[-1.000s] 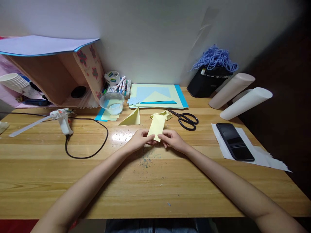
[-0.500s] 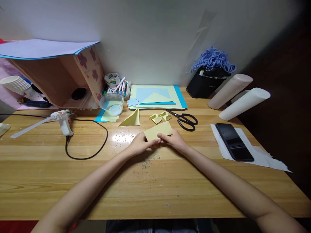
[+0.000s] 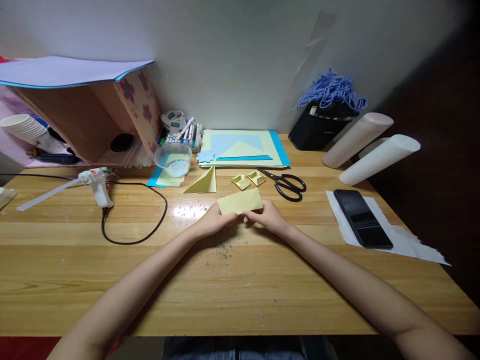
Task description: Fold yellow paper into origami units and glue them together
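Observation:
A pale yellow rectangle of paper (image 3: pixel 240 201) is held between both hands above the table. My left hand (image 3: pixel 215 220) pinches its lower left edge, thumb on top. My right hand (image 3: pixel 267 216) grips the lower right corner, thumb and fingers closed on it. Just beyond the paper lie two small folded yellow pieces (image 3: pixel 248 180). A larger folded yellow triangle (image 3: pixel 204 182) stands to their left, and black-handled scissors (image 3: pixel 288 186) lie open to their right.
A glue gun (image 3: pixel 98 186) with its looped cable lies left. A clear bowl (image 3: pixel 173 161), markers (image 3: pixel 189 134) and stacked paper (image 3: pixel 279 150) line the back. On the right are a phone (image 3: pixel 362 219), two pale cylinders (image 3: pixel 378 159) and a black holder (image 3: pixel 317 131) with blue yarn.
The yellow paper has shifted slightly left in my hands. My right thumb has moved from the paper's middle down to its lower edge.

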